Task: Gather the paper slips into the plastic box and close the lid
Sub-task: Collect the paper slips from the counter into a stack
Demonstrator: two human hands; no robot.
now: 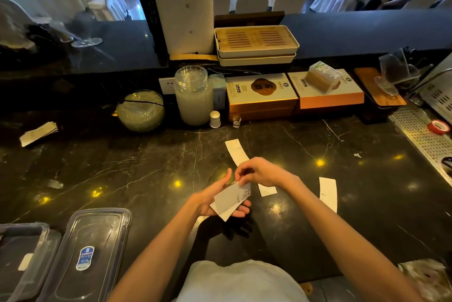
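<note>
My left hand [215, 200] holds a small stack of white paper slips [231, 200] just above the black marble counter. My right hand [259, 172] pinches the stack's top edge. Three more slips lie flat on the counter: one [236, 151] beyond my hands, a short one [267, 190] under my right wrist, a long one [328, 193] to the right. A bundle of slips [39, 133] lies far left. The clear plastic box [14, 260] stands open at the bottom left with a slip inside. Its lid [90, 252] lies beside it.
Along the back of the counter [122, 172] stand a glass bowl [140, 109], a tall jar [194, 96], a small shot glass [236, 121] and stacked orange boxes [293, 96]. A perforated metal drain tray [423, 138] with a red tape roll [439, 127] lies at right.
</note>
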